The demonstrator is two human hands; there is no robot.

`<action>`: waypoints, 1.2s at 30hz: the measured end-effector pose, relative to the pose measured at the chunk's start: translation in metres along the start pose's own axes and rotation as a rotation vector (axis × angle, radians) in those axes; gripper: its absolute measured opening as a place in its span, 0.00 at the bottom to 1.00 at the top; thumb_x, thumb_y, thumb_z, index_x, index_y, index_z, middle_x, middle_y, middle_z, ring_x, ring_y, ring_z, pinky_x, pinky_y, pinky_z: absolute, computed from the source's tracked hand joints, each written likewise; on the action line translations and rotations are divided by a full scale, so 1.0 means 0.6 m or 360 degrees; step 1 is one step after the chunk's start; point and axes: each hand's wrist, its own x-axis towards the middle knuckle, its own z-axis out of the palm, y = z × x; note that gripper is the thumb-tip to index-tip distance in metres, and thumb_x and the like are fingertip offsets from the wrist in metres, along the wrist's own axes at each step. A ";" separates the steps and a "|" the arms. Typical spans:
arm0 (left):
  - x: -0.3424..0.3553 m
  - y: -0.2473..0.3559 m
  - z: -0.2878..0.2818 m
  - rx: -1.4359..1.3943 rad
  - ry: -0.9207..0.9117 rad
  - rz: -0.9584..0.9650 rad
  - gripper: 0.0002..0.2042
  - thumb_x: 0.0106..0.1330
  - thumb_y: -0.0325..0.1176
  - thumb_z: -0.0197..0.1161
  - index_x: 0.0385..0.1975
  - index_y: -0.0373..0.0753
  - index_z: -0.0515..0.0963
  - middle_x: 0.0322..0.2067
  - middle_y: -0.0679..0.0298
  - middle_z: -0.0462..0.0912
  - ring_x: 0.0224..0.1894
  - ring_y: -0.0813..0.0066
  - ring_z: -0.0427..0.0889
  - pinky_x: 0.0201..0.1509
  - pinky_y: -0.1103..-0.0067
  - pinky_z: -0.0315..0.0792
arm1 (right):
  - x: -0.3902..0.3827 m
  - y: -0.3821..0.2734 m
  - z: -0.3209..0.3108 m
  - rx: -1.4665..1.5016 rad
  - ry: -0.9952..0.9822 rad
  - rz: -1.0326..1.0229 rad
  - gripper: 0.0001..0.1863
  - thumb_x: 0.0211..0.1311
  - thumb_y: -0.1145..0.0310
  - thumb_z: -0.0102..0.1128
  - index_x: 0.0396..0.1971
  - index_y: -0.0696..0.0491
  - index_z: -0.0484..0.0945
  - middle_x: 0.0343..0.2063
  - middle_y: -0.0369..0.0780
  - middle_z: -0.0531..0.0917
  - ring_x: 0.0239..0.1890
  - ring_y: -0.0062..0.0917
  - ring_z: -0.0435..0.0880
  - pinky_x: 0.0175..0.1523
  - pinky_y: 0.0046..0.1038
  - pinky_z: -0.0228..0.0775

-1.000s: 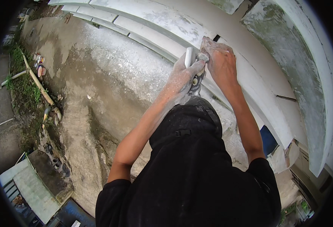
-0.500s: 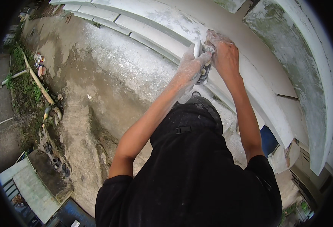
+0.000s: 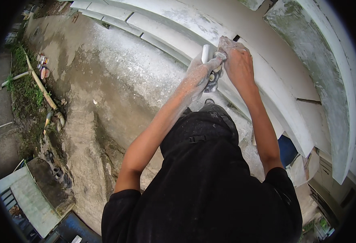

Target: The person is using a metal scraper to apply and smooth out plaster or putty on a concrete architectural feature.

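Observation:
My left hand (image 3: 202, 73), coated in white dust, is closed around a dusty grey-black tool (image 3: 213, 80) with pale round spots on its side. Its exact kind is hard to make out. A short white bar-like piece (image 3: 205, 53) stands up beside the left thumb and fingers. Against the tool's upper end is my right hand (image 3: 236, 56), its dusty fingers curled in; what they grip is hidden. Both hands meet just in front of a long white curved moulding (image 3: 178, 18).
White dust covers the concrete ground (image 3: 121, 52) left of the moulding. A weathered curved panel (image 3: 307, 40) rises at the right. Pipes (image 3: 44, 87) and small containers (image 3: 43, 67) lie at far left. A blue object (image 3: 286, 150) sits by my right elbow.
My left hand and the tool have shifted slightly left and down. The white piece beside the thumb shows more broadly. My right hand has moved a little, its fingers still curled.

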 end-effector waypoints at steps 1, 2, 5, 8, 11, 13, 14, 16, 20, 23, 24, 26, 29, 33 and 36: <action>-0.006 -0.008 0.000 0.0003 -0.0004 0.0011 0.13 0.67 0.38 0.60 0.41 0.35 0.70 0.25 0.66 0.76 0.18 0.86 0.72 0.16 0.88 0.65 | -0.004 -0.001 0.007 -0.0036 0.0111 -0.0036 0.19 0.51 0.80 0.56 0.47 0.56 0.78 0.37 0.50 0.83 0.44 0.46 0.80 0.51 0.43 0.70; -0.014 -0.017 0.000 -0.0045 0.0045 0.0077 0.12 0.66 0.38 0.60 0.40 0.36 0.71 0.24 0.66 0.76 0.18 0.86 0.72 0.16 0.87 0.65 | -0.002 0.002 0.009 -0.0039 0.0121 -0.0040 0.19 0.51 0.80 0.56 0.47 0.56 0.78 0.37 0.50 0.83 0.44 0.46 0.80 0.51 0.43 0.70; -0.018 -0.013 -0.004 -0.0091 0.0087 0.0128 0.10 0.66 0.35 0.60 0.39 0.36 0.71 0.23 0.66 0.76 0.18 0.86 0.71 0.15 0.87 0.65 | -0.007 -0.002 0.010 0.0123 0.0202 -0.0264 0.16 0.52 0.79 0.56 0.43 0.56 0.78 0.34 0.51 0.83 0.43 0.46 0.80 0.51 0.44 0.70; 0.008 -0.003 -0.001 -0.0129 0.0020 0.0025 0.10 0.67 0.34 0.58 0.41 0.36 0.70 0.23 0.67 0.75 0.15 0.86 0.69 0.14 0.88 0.63 | 0.010 0.006 0.016 0.0092 0.0098 -0.0014 0.14 0.53 0.78 0.56 0.41 0.56 0.79 0.33 0.52 0.82 0.42 0.47 0.80 0.50 0.45 0.69; -0.003 -0.010 -0.005 -0.0168 -0.0064 0.0013 0.08 0.67 0.33 0.58 0.39 0.37 0.70 0.23 0.67 0.75 0.15 0.85 0.70 0.14 0.87 0.64 | -0.004 -0.002 0.011 0.0012 0.0045 -0.0054 0.15 0.52 0.79 0.57 0.42 0.56 0.79 0.33 0.52 0.82 0.42 0.48 0.80 0.50 0.47 0.69; -0.020 -0.008 -0.002 -0.0091 -0.0009 0.0049 0.08 0.68 0.33 0.58 0.38 0.37 0.70 0.23 0.67 0.75 0.15 0.85 0.70 0.14 0.87 0.64 | -0.010 0.007 0.028 0.0047 0.0219 -0.0190 0.15 0.52 0.79 0.57 0.43 0.57 0.79 0.33 0.52 0.82 0.41 0.48 0.80 0.49 0.47 0.69; -0.022 -0.006 0.001 -0.0022 0.0053 0.0079 0.07 0.68 0.33 0.58 0.37 0.37 0.69 0.23 0.67 0.75 0.15 0.85 0.70 0.14 0.87 0.64 | -0.010 0.013 0.035 0.0080 0.0380 -0.0329 0.16 0.52 0.79 0.57 0.43 0.57 0.79 0.33 0.52 0.82 0.41 0.48 0.80 0.49 0.47 0.69; -0.004 0.008 -0.007 -0.0057 0.0053 0.0007 0.07 0.67 0.33 0.58 0.30 0.38 0.70 0.19 0.69 0.71 0.14 0.85 0.67 0.14 0.85 0.61 | 0.009 0.001 0.027 0.0071 0.0253 -0.0162 0.16 0.51 0.79 0.57 0.43 0.57 0.79 0.33 0.52 0.83 0.42 0.48 0.80 0.49 0.46 0.69; 0.017 0.008 0.004 -0.0128 0.0025 0.0010 0.09 0.67 0.33 0.58 0.26 0.39 0.71 0.17 0.72 0.68 0.14 0.85 0.63 0.14 0.84 0.58 | 0.019 0.007 0.015 0.0045 0.0118 -0.0023 0.17 0.50 0.80 0.56 0.44 0.58 0.78 0.33 0.52 0.83 0.41 0.47 0.80 0.47 0.44 0.71; 0.009 -0.002 0.007 -0.0138 0.0055 0.0081 0.08 0.68 0.35 0.59 0.37 0.38 0.69 0.21 0.68 0.74 0.15 0.85 0.70 0.14 0.86 0.65 | 0.009 0.024 0.029 0.0088 0.0268 -0.0165 0.17 0.51 0.79 0.56 0.44 0.57 0.79 0.32 0.52 0.83 0.41 0.46 0.80 0.46 0.43 0.71; 0.007 -0.003 0.003 -0.0103 0.0030 0.0069 0.08 0.68 0.34 0.58 0.36 0.38 0.69 0.20 0.68 0.73 0.14 0.85 0.68 0.14 0.85 0.64 | 0.002 0.017 0.031 0.0094 0.0376 -0.0254 0.17 0.52 0.78 0.56 0.44 0.56 0.79 0.30 0.52 0.83 0.41 0.46 0.80 0.45 0.43 0.71; 0.021 -0.002 0.003 -0.0093 -0.0024 0.0022 0.08 0.68 0.34 0.58 0.34 0.39 0.68 0.19 0.70 0.71 0.14 0.85 0.65 0.13 0.86 0.61 | 0.021 0.017 0.023 0.0064 0.0229 -0.0078 0.17 0.52 0.78 0.57 0.44 0.56 0.79 0.32 0.51 0.83 0.42 0.46 0.80 0.46 0.42 0.71; 0.031 0.004 0.006 -0.0144 -0.0052 0.0067 0.08 0.68 0.34 0.58 0.33 0.39 0.68 0.18 0.70 0.70 0.13 0.85 0.65 0.13 0.86 0.59 | 0.026 0.010 0.005 0.0164 0.0024 0.0135 0.17 0.52 0.79 0.57 0.45 0.56 0.79 0.35 0.51 0.83 0.43 0.45 0.80 0.48 0.43 0.71; 0.009 0.011 0.000 0.0000 0.0009 0.0017 0.08 0.68 0.34 0.59 0.35 0.39 0.68 0.21 0.69 0.72 0.15 0.87 0.66 0.15 0.87 0.63 | 0.010 0.002 0.010 0.0213 0.0077 0.0033 0.16 0.52 0.78 0.57 0.43 0.56 0.79 0.34 0.52 0.82 0.40 0.48 0.80 0.51 0.45 0.69; 0.034 0.012 -0.004 -0.0045 -0.0039 0.0053 0.09 0.68 0.35 0.59 0.38 0.38 0.69 0.22 0.69 0.73 0.16 0.88 0.67 0.15 0.87 0.63 | 0.026 0.001 0.008 0.0013 0.0038 0.0183 0.15 0.51 0.80 0.57 0.41 0.55 0.79 0.35 0.49 0.83 0.41 0.48 0.80 0.51 0.44 0.69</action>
